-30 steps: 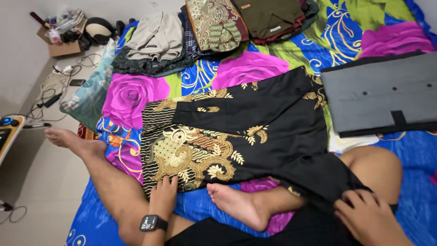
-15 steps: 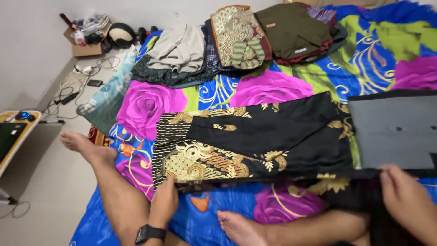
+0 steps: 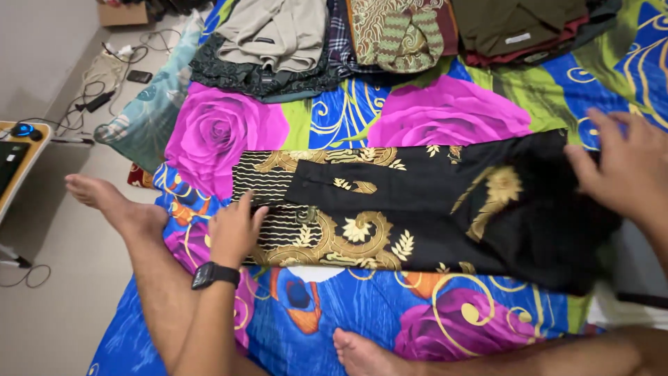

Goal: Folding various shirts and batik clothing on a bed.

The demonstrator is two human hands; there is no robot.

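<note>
A black shirt with gold patterns (image 3: 417, 209) lies folded into a long strip across the flowered bedsheet (image 3: 445, 115). My left hand (image 3: 235, 228), a black watch on its wrist, presses flat on the shirt's left end with fingers spread. At the right end of the shirt my right hand (image 3: 623, 167) rests on the folded-over black cloth, fingers apart. My bare legs and feet (image 3: 362, 351) lie along the sheet's near side.
Folded clothes are stacked at the far side: a beige garment (image 3: 275, 31), a patterned green one (image 3: 400, 31), an olive one (image 3: 518, 24). A teal pillow (image 3: 142, 118) lies at the left. Cables and a phone (image 3: 139, 75) lie on the floor; a small desk (image 3: 17, 157) stands left.
The near edge of the shirt has been folded over away from me, making a narrower strip. Both hands moved up onto the folded shirt. The view has tilted downward.
</note>
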